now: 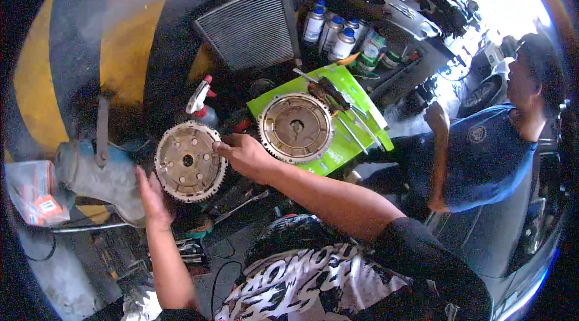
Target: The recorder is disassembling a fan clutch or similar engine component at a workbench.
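Observation:
A round metal disc with a toothed rim (176, 170), several round studs and a hole in its centre, is held up at the middle left. My right hand (250, 157) grips its right edge, thumb over the face and the other fingers behind, hidden. Beside the disc's lower left edge is my left hand (155, 199), fingers stretched upward; whether it touches the rim I cannot tell. A second toothed metal disc (280, 122), dished with a central hub, lies on a bright green box (362, 104) just right of my right hand.
Screwdrivers (329, 88) lie on the box. Behind stand a spray bottle (202, 104), a radiator-like finned panel (250, 28) and several blue-capped cans (342, 45). A grey-green machine housing (102, 176) is at left. Another person in blue (476, 164) is close at right.

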